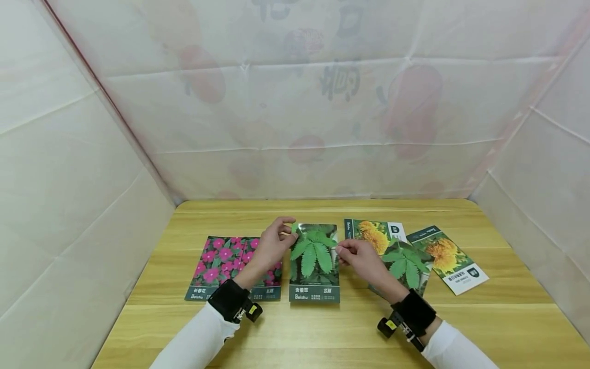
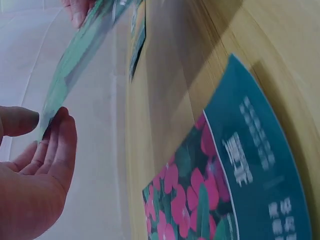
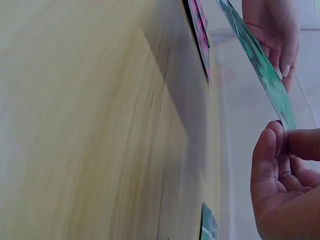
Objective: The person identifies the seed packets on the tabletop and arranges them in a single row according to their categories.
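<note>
A seed packet with green feathery leaves is held above the wooden table, between both hands. My left hand has its edge between thumb and fingers, at the upper left; in the left wrist view the left fingers lie against its underside. The right hand pinches the opposite edge, with the right thumb and fingertips together in the right wrist view. Beside the left forearm lie pink-flower packets, partly covered by that hand and wrist. A second green-leaf packet lies partly under the right wrist.
At the right lie two yellow-flower packets, one upside down at the back and one slanted farther right. Pale fabric walls enclose the wooden table at the back and sides. Each wrist wears a black strap with a camera.
</note>
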### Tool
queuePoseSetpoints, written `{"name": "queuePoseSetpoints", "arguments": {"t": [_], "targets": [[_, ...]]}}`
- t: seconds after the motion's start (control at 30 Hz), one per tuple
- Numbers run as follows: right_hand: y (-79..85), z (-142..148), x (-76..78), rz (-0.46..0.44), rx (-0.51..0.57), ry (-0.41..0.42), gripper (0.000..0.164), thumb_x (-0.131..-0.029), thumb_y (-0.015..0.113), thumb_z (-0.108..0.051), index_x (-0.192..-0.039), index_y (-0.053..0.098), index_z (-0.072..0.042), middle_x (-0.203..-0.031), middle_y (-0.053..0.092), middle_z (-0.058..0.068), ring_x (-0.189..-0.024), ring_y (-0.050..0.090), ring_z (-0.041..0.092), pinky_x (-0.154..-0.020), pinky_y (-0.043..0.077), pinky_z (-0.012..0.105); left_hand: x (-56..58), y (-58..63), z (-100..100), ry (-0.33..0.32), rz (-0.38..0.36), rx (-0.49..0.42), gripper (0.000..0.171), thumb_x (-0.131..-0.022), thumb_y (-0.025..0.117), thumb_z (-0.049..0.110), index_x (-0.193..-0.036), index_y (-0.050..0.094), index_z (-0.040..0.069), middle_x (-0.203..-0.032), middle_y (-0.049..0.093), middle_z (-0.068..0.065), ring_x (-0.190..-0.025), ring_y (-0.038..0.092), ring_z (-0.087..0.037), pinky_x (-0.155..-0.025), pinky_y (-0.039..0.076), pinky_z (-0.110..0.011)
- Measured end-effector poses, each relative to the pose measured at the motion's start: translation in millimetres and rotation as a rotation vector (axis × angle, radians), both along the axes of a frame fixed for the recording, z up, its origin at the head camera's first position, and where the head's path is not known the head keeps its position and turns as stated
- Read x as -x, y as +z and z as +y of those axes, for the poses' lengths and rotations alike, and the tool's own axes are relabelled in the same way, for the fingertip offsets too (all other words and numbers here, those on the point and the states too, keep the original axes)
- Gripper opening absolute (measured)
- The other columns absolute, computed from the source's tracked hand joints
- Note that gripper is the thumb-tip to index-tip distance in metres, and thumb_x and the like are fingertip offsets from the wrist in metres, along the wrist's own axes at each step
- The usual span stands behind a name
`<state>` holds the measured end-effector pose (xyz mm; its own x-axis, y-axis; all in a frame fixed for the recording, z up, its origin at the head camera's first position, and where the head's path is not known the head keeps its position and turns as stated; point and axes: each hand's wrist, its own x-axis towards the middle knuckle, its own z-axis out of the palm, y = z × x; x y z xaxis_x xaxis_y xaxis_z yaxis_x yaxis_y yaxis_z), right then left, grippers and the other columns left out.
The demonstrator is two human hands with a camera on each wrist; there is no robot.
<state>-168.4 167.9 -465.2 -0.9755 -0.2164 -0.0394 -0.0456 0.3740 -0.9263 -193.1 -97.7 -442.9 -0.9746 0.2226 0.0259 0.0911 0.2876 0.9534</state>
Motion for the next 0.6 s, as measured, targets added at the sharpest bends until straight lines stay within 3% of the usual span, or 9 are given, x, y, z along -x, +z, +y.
{"name": "queuePoseSetpoints", "arguments": {"t": [0.07, 0.27, 0.3, 0.43, 0.5, 0.53, 0.6], "targets": [[-1.0, -3, 1.1, -0.01, 0.002, -0.011, 0.016, -0.106, 0.061, -0.009, -0.112, 0.071, 0.002, -0.088, 0.07, 0.006, -0.087, 0.069, 0.03, -0.079, 0.063, 0.042, -0.9, 0.0, -2, 0.009, 0.014, 0.007, 0.041, -0.106, 0.062, 0.015, -0.145, 0.054, 0.014, -0.123, 0.061, -0.013, -0.105, 0.066, -0.026, -0.075, 0.051, -0.038], [-5.4, -11, 6.2, -0.013, 0.006, -0.022, 0.017, -0.104, 0.062, -0.006, -0.112, 0.071, 0.006, -0.086, 0.071, 0.008, -0.083, 0.071, 0.028, -0.076, 0.064, 0.039, -1.5, -3.3, -8, 0.058, 0.08, -0.003, 0.039, -0.107, 0.059, 0.017, -0.145, 0.053, 0.011, -0.14, 0.056, -0.016, -0.122, 0.06, -0.028, -0.098, 0.054, -0.046], [-6.0, -12, 7.3, -0.016, 0.009, -0.024, 0.017, -0.104, 0.062, -0.006, -0.112, 0.071, 0.007, -0.086, 0.071, 0.008, -0.082, 0.071, 0.026, -0.076, 0.064, 0.038, 4.0, -14.1, -11, 0.046, 0.111, -0.016, 0.039, -0.108, 0.058, 0.018, -0.145, 0.053, 0.01, -0.142, 0.055, -0.015, -0.125, 0.058, -0.028, -0.101, 0.053, -0.046], [-8.0, -17, 11.3, -0.045, 0.008, -0.035, 0.02, -0.103, 0.063, -0.006, -0.114, 0.07, 0.008, -0.087, 0.071, 0.008, -0.079, 0.07, 0.021, -0.074, 0.064, 0.035, 3.3, -16.5, -15, 0.054, 0.162, 0.001, 0.038, -0.108, 0.057, 0.017, -0.145, 0.052, 0.01, -0.147, 0.051, -0.015, -0.131, 0.054, -0.028, -0.103, 0.051, -0.045], [-9.3, -19, 13.3, -0.057, -0.004, -0.041, 0.02, -0.103, 0.063, -0.006, -0.115, 0.07, 0.009, -0.087, 0.071, 0.008, -0.078, 0.069, 0.019, -0.073, 0.064, 0.034, 3.1, -16.7, -16, 0.061, 0.177, 0.02, 0.037, -0.108, 0.057, 0.017, -0.144, 0.053, 0.01, -0.147, 0.051, -0.014, -0.132, 0.053, -0.029, -0.105, 0.05, -0.044], [-10.0, -20, 14.1, -0.066, -0.007, -0.044, 0.02, -0.103, 0.063, -0.006, -0.115, 0.07, 0.009, -0.087, 0.071, 0.008, -0.077, 0.069, 0.019, -0.072, 0.063, 0.033, -2.7, -6.2, -15, 0.081, 0.158, 0.043, 0.036, -0.107, 0.058, 0.016, -0.143, 0.054, 0.011, -0.146, 0.052, -0.013, -0.13, 0.053, -0.029, -0.103, 0.051, -0.044], [-11.8, -22, 15.8, -0.087, -0.014, -0.051, 0.02, -0.103, 0.063, -0.005, -0.115, 0.07, 0.009, -0.086, 0.071, 0.008, -0.077, 0.069, 0.019, -0.071, 0.063, 0.032, -3.4, -5.3, -16, 0.085, 0.159, 0.058, 0.036, -0.108, 0.058, 0.017, -0.143, 0.054, 0.012, -0.147, 0.051, -0.011, -0.131, 0.053, -0.03, -0.104, 0.051, -0.044]]}}
